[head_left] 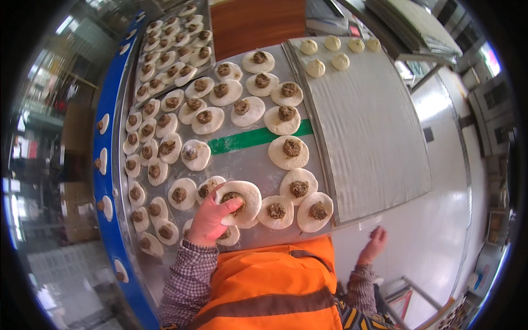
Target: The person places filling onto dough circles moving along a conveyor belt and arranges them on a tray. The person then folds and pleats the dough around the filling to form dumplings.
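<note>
My left hand (pixel 207 221) holds a round white dough wrapper (pixel 250 197) just above the near edge of the metal table. The thumb presses on the brown filling (pixel 234 202) at the wrapper's middle, while the other fingers are hidden underneath. Past the table's near right side hangs my right hand (pixel 373 246), away from the dough, its fingers loosely curled and nothing showing in them. Close to my left hand lie more filled wrappers, one (pixel 276 212) to its right and another (pixel 181 193) to its left. Parts of several wrappers are covered by the hand and the held one.
Many open filled wrappers lie across the metal table (pixel 236 170), which bears a green strip (pixel 236 144). Others sit on a blue belt (pixel 113 220) at left. Several pleated buns (pixel 314 68) stand on a cloth-covered board (pixel 374 148) at right. Stacked boards (pixel 412 27) are at the far right.
</note>
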The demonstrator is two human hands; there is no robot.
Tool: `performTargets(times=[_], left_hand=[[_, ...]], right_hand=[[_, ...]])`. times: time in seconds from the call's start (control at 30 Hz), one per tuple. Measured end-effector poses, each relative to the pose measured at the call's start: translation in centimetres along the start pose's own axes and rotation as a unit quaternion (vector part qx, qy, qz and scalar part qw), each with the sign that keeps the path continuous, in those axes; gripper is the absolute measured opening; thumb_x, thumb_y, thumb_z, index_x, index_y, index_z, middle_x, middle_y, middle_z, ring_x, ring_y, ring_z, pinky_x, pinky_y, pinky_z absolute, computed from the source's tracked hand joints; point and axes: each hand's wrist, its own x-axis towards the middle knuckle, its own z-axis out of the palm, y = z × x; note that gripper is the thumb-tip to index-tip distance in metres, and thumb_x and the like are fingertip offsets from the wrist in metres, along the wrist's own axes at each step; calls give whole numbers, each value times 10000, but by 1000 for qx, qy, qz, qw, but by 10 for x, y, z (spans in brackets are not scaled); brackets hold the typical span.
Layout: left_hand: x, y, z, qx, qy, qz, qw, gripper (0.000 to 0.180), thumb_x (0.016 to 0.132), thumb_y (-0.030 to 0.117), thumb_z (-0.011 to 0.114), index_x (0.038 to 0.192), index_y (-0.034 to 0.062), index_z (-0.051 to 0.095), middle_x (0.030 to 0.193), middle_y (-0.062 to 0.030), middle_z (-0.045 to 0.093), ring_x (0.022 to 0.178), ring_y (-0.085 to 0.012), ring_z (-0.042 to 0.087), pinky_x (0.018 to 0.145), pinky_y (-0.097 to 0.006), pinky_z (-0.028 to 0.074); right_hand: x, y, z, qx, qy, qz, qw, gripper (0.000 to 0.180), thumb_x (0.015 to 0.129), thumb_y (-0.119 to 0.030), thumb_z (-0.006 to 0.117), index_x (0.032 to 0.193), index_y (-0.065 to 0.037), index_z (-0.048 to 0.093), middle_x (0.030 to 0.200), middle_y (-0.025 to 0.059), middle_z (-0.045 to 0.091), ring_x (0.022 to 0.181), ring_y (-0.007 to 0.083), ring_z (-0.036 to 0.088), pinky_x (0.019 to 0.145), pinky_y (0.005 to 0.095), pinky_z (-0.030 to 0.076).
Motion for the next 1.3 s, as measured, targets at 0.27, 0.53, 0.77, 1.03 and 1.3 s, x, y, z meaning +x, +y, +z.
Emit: performTargets(times=[0.27, 0.53, 0.77, 1.03, 1.3], left_hand=[[-59, -23, -1, 43, -27, 54, 997, 381, 863, 26, 684, 1225, 8, 566, 1088, -40, 633, 974, -126, 619, 844, -268, 532], [-86, -23, -26, 264, 65, 157, 949, 409, 860, 113, 706, 1224, -17, 572, 1028, -80, 675, 921, -104, 614, 794, -258, 513], [-95, -21, -56, 362, 23, 153, 919, 341, 864, 131, 694, 1177, 27, 610, 1020, -76, 685, 904, -123, 632, 809, -275, 507], [-83, 1, -83, 399, -92, 96, 907, 301, 866, 124, 665, 1152, 45, 615, 1012, -91, 679, 964, -124, 612, 863, -272, 480], [-56, 13, -93, 55, -55, -13, 997, 413, 921, 176, 648, 1277, 3, 530, 1121, -60, 627, 984, -117, 605, 867, -252, 505]], right_hand=[[-107, -225, 187, -14, -550, -300, 779, 291, 836, -25, 665, 1126, -26, 647, 986, 96, 659, 810, 185, 630, 693, 291, 503], [-176, -234, 215, -134, -535, -468, 691, 105, 790, -99, 717, 835, -16, 671, 770, 112, 656, 662, 242, 626, 614, 328, 502], [-210, -228, 233, -146, -607, -392, 676, 169, 793, -91, 708, 942, -20, 673, 785, 146, 652, 657, 280, 626, 609, 340, 506], [-212, -229, 257, -141, -670, -384, 620, 125, 809, -97, 690, 887, -17, 633, 788, 144, 645, 684, 318, 623, 604, 391, 494], [-198, -226, 269, -191, -622, -277, 707, 124, 819, -81, 668, 891, 1, 611, 781, 148, 639, 701, 343, 613, 616, 397, 497]])
